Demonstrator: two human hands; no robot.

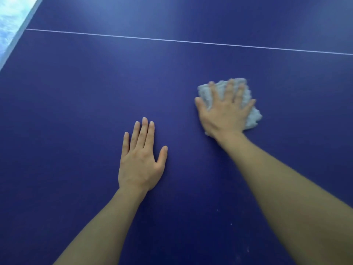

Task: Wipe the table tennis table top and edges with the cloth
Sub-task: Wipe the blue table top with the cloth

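Cloth first: a crumpled pale grey-white fluffy cloth is lying on the dark blue table tennis surface, pinned under the right hand. That grip is lying wide, fingers spread flat and pressing down on the cloth, with the cloth's edges showing beyond the fingertips and at the right side of the palm. The left hand is resting palm down on bare surface, nearer the person and well apart from the cloth, fingers straight and close together, holding nothing. Farther out, a thin white line is running across the surface. At the upper left, the surface's pale edge is showing.
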